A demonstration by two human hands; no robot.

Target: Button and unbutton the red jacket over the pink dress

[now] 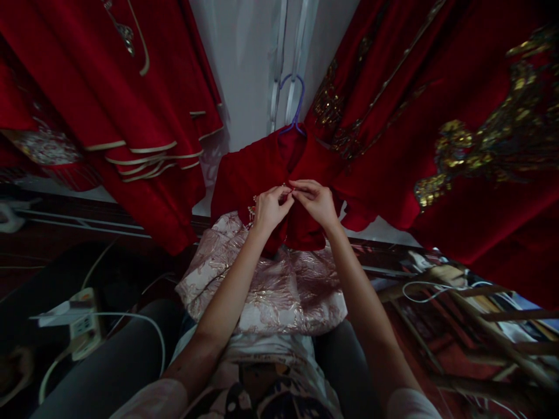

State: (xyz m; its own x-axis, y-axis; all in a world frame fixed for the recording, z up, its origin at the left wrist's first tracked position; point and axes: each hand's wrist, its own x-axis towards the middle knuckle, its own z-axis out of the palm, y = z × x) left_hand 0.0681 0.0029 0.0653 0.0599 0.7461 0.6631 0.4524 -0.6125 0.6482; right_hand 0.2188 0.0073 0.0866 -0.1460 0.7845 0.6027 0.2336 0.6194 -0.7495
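A small red garment hangs in front of me on a purple hanger. Both my hands meet at its front opening. My left hand is closed in a pinch on the red fabric, beside a small gold fastening or trim. My right hand is also pinched there, fingertips touching those of the left; what it grips is too small to make out. A pale pink and gold brocade cloth lies across my lap below the hands.
Long red robes with gold trim hang at the left. Red robes with gold embroidery hang at the right. A white power strip with cables lies on the floor at left. A wooden frame stands at right.
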